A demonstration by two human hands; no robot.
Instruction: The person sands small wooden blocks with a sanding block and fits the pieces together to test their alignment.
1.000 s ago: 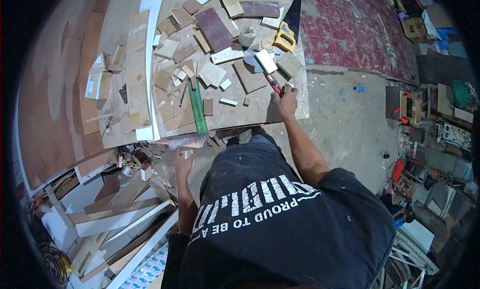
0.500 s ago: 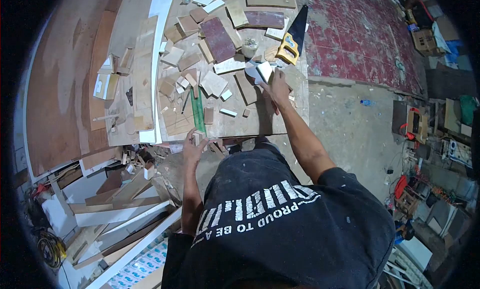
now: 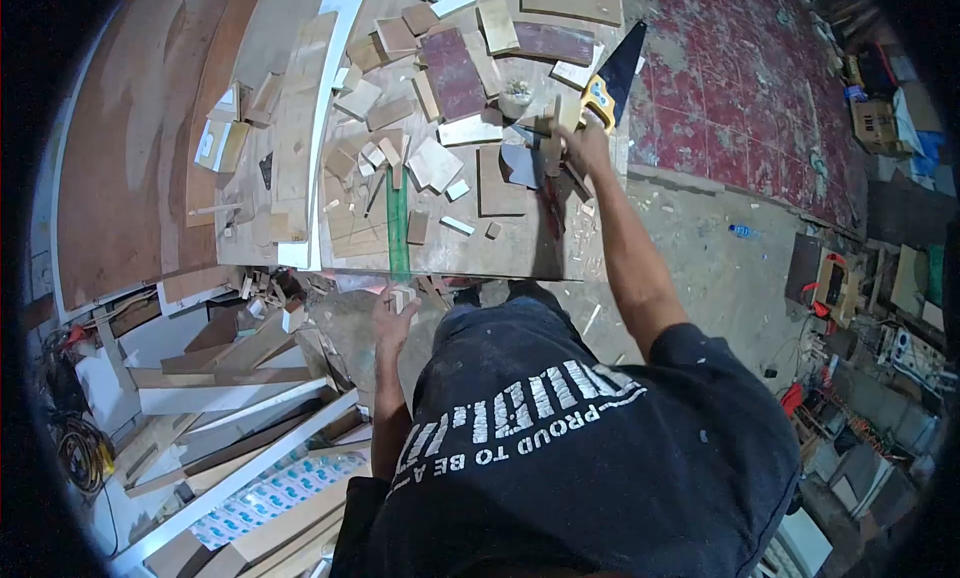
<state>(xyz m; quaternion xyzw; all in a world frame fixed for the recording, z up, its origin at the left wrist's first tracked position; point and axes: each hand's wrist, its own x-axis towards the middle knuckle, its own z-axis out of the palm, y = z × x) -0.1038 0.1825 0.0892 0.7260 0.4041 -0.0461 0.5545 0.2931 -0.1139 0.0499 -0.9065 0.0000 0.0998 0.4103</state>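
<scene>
My left hand (image 3: 393, 323) is closed around a small pale wooden block (image 3: 402, 299), just off the near edge of the workbench. Close above it lies a green ruler (image 3: 398, 226). Toward the right side of the bench, my right hand (image 3: 588, 150) has its fingers closed on a light wooden piece (image 3: 564, 114); the grip is partly hidden. Beside that hand is a curled grey sheet (image 3: 518, 165), partly over a flat brown board (image 3: 497, 193). A handsaw (image 3: 622, 73) with a yellow handle lies just beyond the right hand.
Wood offcuts, including a dark red board (image 3: 452, 73), cover much of the workbench (image 3: 450, 258). A cup (image 3: 515, 99) stands among them. Long boards (image 3: 130, 158) lie at left. Scrap wood (image 3: 230, 398) is piled below them, and a blue bottle (image 3: 740, 230) lies on the floor.
My right hand has moved away from the grey sheet and its pale block, onto a wooden piece near the saw. My left hand, still with its block, has dropped slightly toward me.
</scene>
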